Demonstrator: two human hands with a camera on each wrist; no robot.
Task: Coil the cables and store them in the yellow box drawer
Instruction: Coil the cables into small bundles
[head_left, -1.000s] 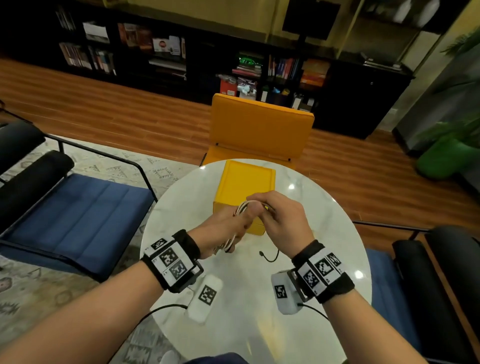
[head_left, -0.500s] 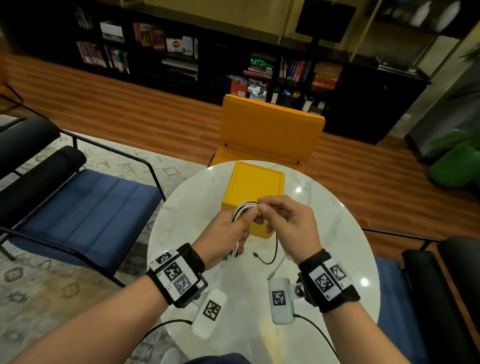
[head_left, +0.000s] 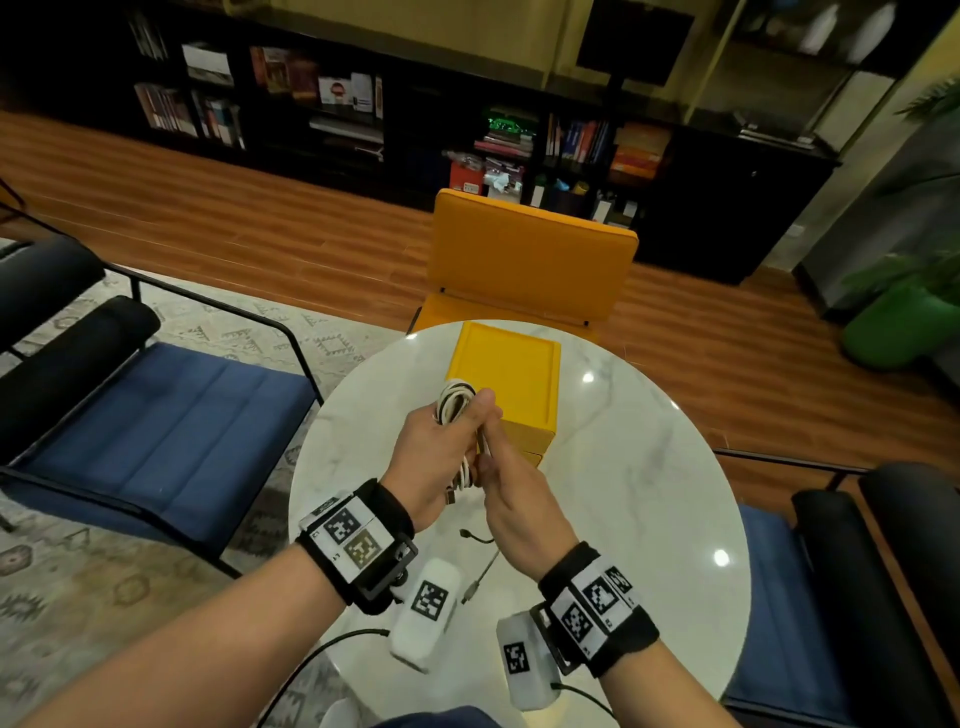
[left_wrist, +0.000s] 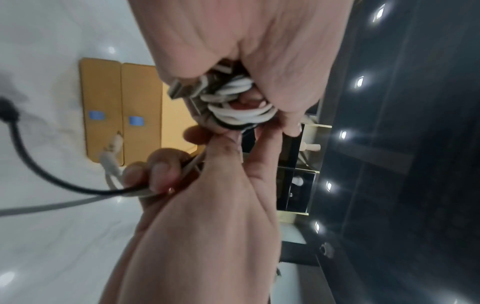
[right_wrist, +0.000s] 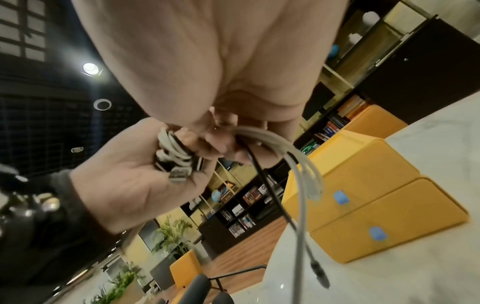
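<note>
My left hand (head_left: 441, 452) grips a coil of white and black cables (head_left: 453, 404) above the round marble table (head_left: 649, 499), just in front of the yellow box (head_left: 506, 379). A USB plug (right_wrist: 179, 174) sticks out of the coil (left_wrist: 233, 102) at the palm. Close under the coil, my right hand (head_left: 511, 493) pinches the loose cable ends (right_wrist: 285, 148). A black tail (head_left: 475, 536) and a grey tail (head_left: 480, 571) hang from it down to the table. The box's two drawer fronts (right_wrist: 376, 218), each with a blue tab, are closed.
A yellow chair (head_left: 530, 260) stands behind the table. Blue-cushioned chairs sit at the left (head_left: 156, 415) and right (head_left: 789, 623). A dark bookshelf (head_left: 363, 119) lines the far wall, and a green pot (head_left: 898, 332) stands at the right.
My right hand has dropped from the top of the coil to below it, drawing the loose ends toward me. The left hand has lifted the coil slightly.
</note>
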